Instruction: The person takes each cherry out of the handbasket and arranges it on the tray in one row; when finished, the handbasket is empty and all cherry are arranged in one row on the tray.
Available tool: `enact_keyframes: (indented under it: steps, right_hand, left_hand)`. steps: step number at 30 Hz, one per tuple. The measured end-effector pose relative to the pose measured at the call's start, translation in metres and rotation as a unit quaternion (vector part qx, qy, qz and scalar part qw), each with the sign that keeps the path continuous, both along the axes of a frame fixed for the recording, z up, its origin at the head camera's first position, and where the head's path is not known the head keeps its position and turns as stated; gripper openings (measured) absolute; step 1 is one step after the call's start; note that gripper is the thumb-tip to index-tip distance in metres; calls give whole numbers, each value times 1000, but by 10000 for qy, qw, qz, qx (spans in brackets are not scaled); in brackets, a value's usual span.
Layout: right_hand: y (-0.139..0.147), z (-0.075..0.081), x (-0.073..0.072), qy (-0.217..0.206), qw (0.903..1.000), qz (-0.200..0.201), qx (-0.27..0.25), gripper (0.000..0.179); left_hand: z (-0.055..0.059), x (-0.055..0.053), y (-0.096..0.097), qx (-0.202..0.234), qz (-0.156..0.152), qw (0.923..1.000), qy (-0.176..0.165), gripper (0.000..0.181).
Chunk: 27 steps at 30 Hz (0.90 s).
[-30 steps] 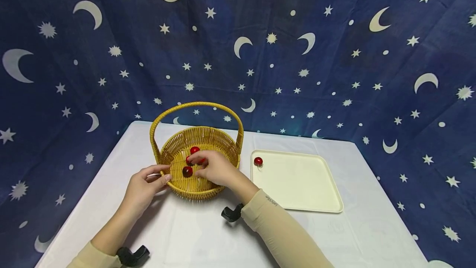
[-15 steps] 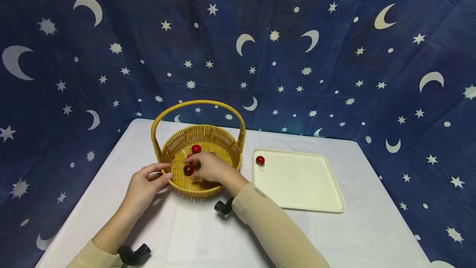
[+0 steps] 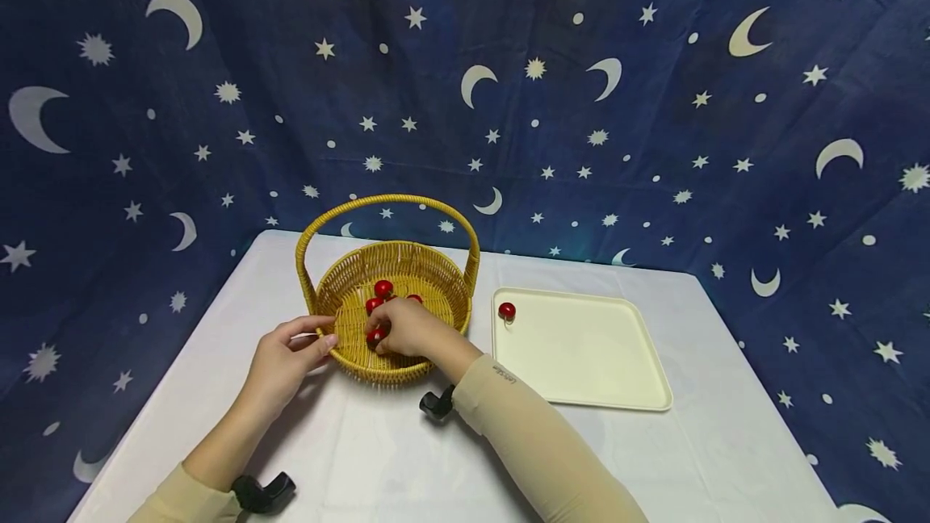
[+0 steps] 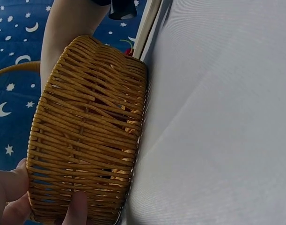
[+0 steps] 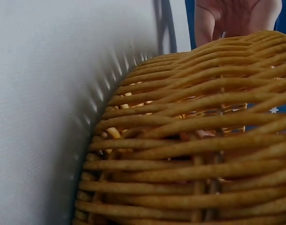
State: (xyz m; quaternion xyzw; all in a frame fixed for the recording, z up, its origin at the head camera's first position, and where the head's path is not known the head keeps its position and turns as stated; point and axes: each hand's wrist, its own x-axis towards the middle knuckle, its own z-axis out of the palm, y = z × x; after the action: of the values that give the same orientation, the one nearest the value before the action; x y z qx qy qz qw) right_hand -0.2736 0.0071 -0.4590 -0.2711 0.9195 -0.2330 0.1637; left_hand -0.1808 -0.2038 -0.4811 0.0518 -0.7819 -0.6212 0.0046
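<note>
The yellow wicker basket (image 3: pixel 395 257) with a tall handle stands on the table in the head view. My left hand (image 3: pixel 283 357) grips its left rim; in the left wrist view a finger lies along the woven wall (image 4: pixel 86 122). Inside the basket, my right hand (image 3: pixel 414 328) reaches down and pinches a dark red cherry (image 3: pixel 374 338) between thumb and fingers. More red cherries, among them one farther back (image 3: pixel 383 287), lie by its fingertips. The basket's wall (image 5: pixel 189 154) mostly hides the right fingers in the right wrist view.
Right of the basket lies a cream rectangular tray (image 3: pixel 581 353), with one stemmed cherry (image 3: pixel 507 311) near its back left corner. A white cloth (image 3: pixel 378 458) covers the table. Behind hangs a dark blue curtain (image 3: pixel 436 47) with moons and stars.
My right hand has moved slightly left and down inside the basket, and its fingers have closed on the front cherry. The left hand stays at the rim.
</note>
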Motion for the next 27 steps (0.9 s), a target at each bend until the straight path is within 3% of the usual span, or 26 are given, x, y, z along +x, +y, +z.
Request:
enact_keyframes:
  steps: [7,13,19,27]
  right_hand:
    - [6,7,1,-80,9947,-144,-1011,26]
    - [24,22,16,-48,9820,-455,-1834,27]
    - [61,36,35,-43,9727,-714,-2208,27]
    - [124,36,50,68,9594,-1134,-2584,30]
  left_hand:
    - [0,-1,0,38,-29,10000,35,47]
    - [3,0,1,36,-35,10000,30,47]
    - [2,1,2,37,-5,10000,15,47]
    - [3,1,3,-12,22,10000,55,48]
